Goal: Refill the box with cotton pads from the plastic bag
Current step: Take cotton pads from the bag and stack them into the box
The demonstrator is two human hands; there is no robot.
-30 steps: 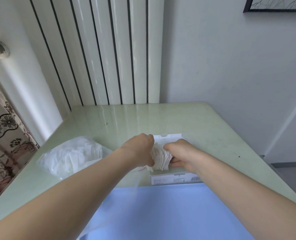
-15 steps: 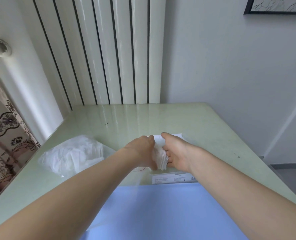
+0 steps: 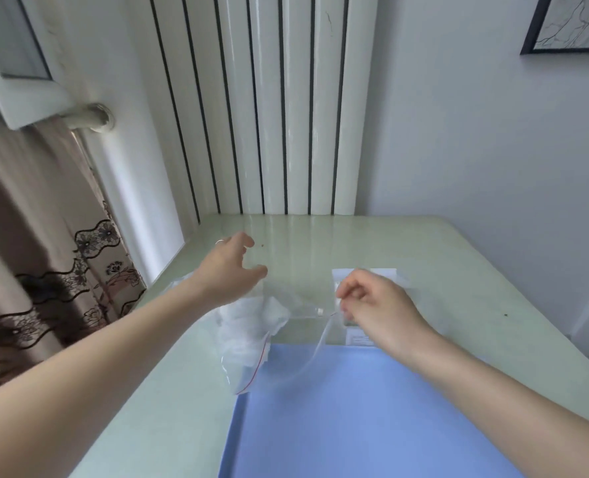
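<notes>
Bag (image 3: pixel 251 339) first: I'm seeing a clear plastic zip bag with a thin red strip along its mouth, lying on the pale green table (image 3: pixel 458 270), its near corner reaching onto the blue mat (image 3: pixel 372 408) spread at the table's near edge. White cotton pads (image 3: pixel 251 319) are showing through the film, bunched at the bag's left end; how many I cannot tell. The right part of the bag is looking slack and see-through, with nothing white in it.

My right hand (image 3: pixel 375 305) is hovering over the box (image 3: pixel 365 277), fingers curled, thumb and fingertips pinching the bag's edge near the zip strip, so the film is stretching leftward from that pinch. The box is sitting on the table just beyond the mat, a clear one with a white card at its far end and a white label at its near end; the hand is covering most of it, and I cannot tell what is lying inside.

My left hand (image 3: pixel 231 270) is spread loose, fingers apart, a ring on one of them, hanging above the bag's left end. Whether it is touching the plastic I cannot tell. Both hands are well apart.

Behind the table a white radiator (image 3: pixel 268 105) is standing against the wall, a patterned curtain (image 3: pixel 44 253) is hanging at far left, and a framed picture (image 3: pixel 572 22) is peeking in top right.
</notes>
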